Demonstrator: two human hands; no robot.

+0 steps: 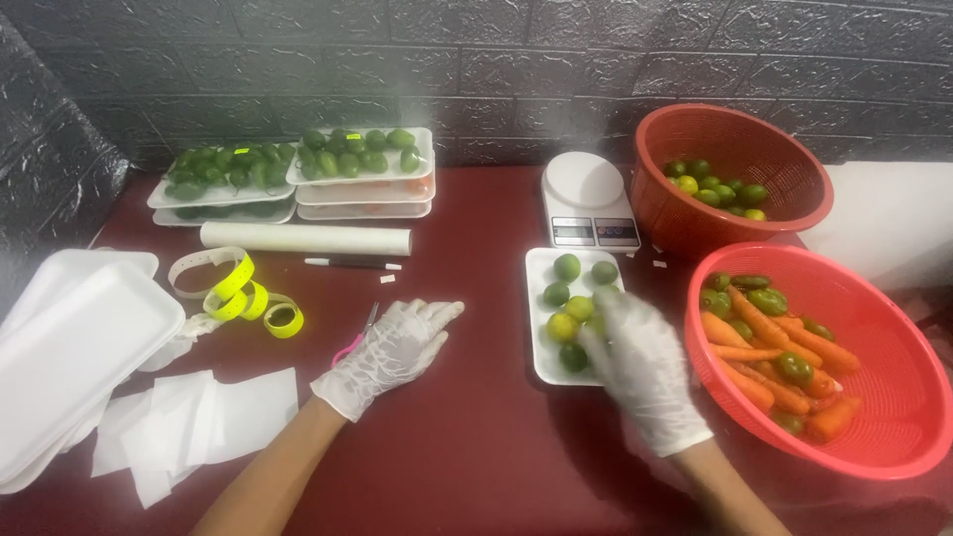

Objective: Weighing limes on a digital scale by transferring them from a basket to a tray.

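Observation:
Both my hands wear thin white gloves. My right hand (640,362) hovers over the right side of a white foam tray (539,273) that holds several green and yellow limes (567,266); motion blur hides whether its fingers grip a lime. My left hand (392,349) rests flat on the dark red table with fingers spread, holding nothing. It partly covers pink-handled scissors (355,344).
A red basket (893,397) of carrots and green vegetables stands at the right, another red basket (735,129) of limes behind it. A white scale (586,199), film roll (303,238), marker (352,263), stacked filled trays (362,189), yellow tape (238,288), empty foam trays (74,347) and paper sheets (199,417) lie around.

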